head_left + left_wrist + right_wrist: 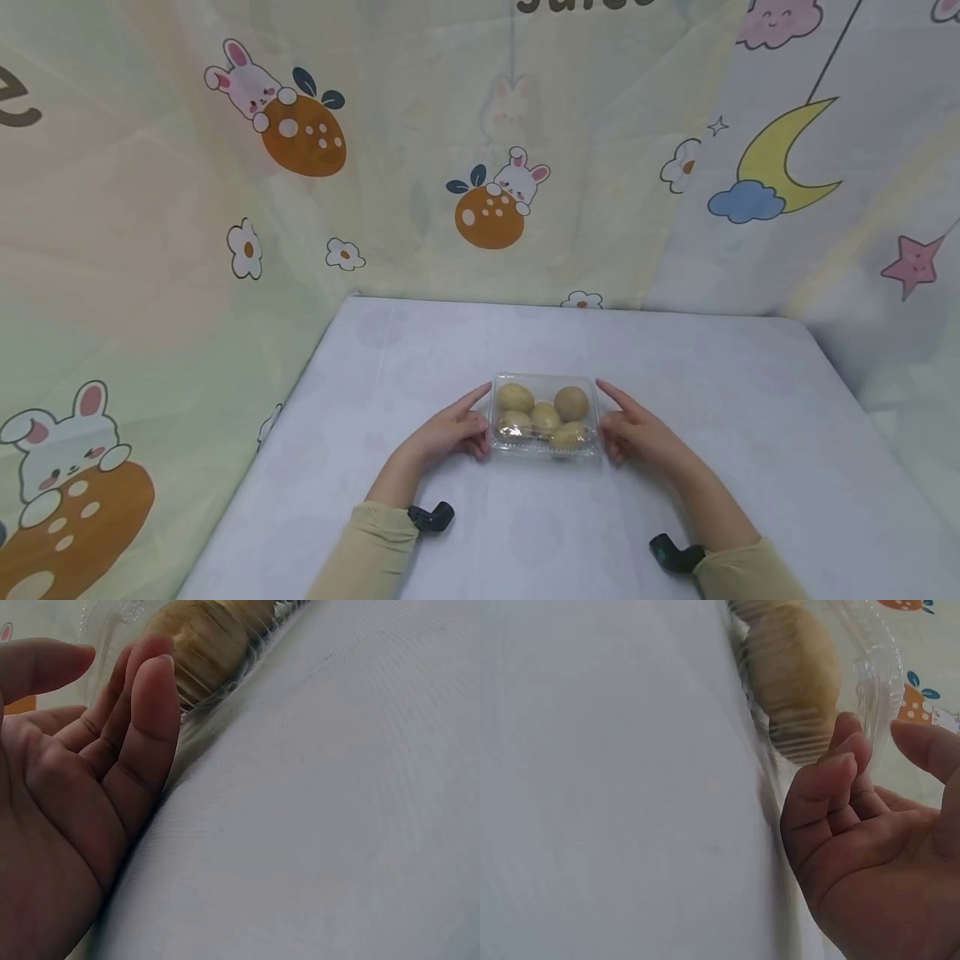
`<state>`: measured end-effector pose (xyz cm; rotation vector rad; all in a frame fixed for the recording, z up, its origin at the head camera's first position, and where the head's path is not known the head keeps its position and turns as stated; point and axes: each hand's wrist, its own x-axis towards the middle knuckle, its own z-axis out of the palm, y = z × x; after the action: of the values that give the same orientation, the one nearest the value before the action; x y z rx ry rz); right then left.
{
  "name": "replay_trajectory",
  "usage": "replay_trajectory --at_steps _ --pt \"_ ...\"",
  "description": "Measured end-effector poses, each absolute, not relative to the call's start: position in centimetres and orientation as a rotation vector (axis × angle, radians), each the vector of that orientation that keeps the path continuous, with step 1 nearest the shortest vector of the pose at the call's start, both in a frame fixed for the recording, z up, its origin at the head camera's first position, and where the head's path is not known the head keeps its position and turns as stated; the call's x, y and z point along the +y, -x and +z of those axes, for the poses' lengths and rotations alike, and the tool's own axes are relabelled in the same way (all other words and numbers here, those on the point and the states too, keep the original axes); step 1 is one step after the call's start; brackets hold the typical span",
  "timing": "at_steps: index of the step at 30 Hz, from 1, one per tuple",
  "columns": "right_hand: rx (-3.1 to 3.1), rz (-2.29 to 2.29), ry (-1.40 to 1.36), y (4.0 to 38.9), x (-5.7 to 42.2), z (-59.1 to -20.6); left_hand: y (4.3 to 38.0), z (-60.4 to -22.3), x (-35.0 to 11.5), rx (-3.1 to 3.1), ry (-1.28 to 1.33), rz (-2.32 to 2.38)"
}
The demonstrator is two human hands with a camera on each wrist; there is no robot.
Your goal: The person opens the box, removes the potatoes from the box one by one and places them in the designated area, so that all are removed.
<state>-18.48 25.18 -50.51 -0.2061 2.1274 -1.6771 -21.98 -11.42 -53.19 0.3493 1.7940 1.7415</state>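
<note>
A clear plastic clamshell box sits closed on the white tabletop with several yellowish-tan, potato-like items inside. My left hand lies along the box's left side, its index finger pointing at the upper left corner and the other fingers loosely bent against the side. On the right side, my right hand mirrors this, index finger at the upper right corner. In the left wrist view, bent fingertips come close to the box wall. The right wrist view shows curved fingertips beside the box. Neither hand wraps round it.
The white cloth-covered table runs back to a printed curtain with rabbits, oranges and a moon. Dark wrist devices sit at both cuffs. The curtain also hangs along the left and right sides.
</note>
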Motion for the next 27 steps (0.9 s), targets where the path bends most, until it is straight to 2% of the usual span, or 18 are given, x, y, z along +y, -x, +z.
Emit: replay_trajectory --at_steps 8,27 --pt "1.963 -1.849 0.248 18.1 24.9 -51.5 21.7 -53.3 -11.5 1.756 -0.398 1.754" --pt "1.865 -1.909 0.267 17.3 24.2 -51.8 21.2 -52.8 -11.5 1.737 -0.437 1.780"
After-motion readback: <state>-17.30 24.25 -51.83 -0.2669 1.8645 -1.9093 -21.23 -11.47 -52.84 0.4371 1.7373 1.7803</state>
